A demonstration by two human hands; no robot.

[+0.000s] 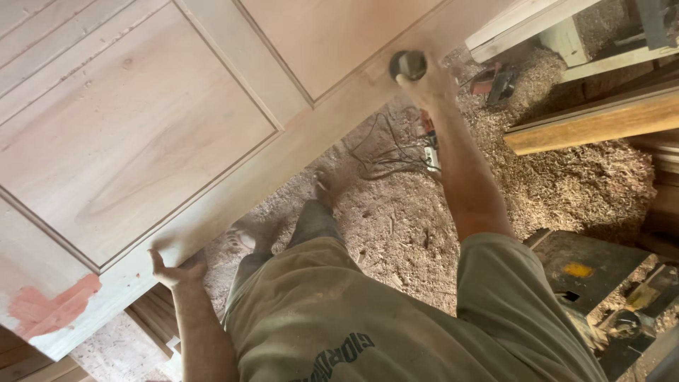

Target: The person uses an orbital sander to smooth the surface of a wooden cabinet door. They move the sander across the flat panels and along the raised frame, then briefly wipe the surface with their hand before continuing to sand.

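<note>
Here the left hand [175, 270] grips the near edge of a pale panelled wooden door [141, 141], fingers curled under it. The right hand [424, 83], closed around a dark round tool [408, 65], presses it against the same edge farther along, above the sawdust-strewn floor [396, 226].

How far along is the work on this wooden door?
Done: the door is assembled, panels framed, a pink filler patch near one corner. In hand: the left hand steadies the edge while the right hand presses a dark round tool onto the rail. Left: the wood is bare, with no finish.
</note>
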